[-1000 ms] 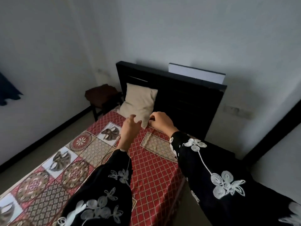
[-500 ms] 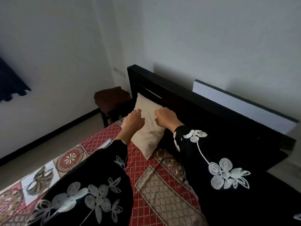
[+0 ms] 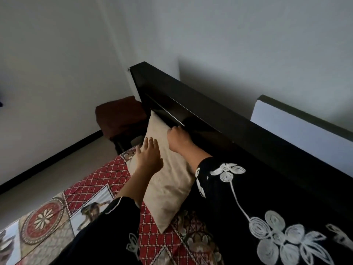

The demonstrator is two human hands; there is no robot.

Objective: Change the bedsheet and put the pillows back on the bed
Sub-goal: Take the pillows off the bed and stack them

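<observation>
Pillow (image 3: 168, 180) is propped on the patterned sheet (image 3: 107, 175), its top edge against the headboard (image 3: 210, 115). The left hand (image 3: 148, 157) lies flat on its face, fingers straight, and the right hand (image 3: 177, 139) curls over the upper edge, so the hands are apart but both on the pillow. The tidy way, I'd say, is to press evenly with the flat hand while the gripping one tugs the top corner square to the headboard, and to watch that the pillow doesn't slide off the sheet's near side.
</observation>
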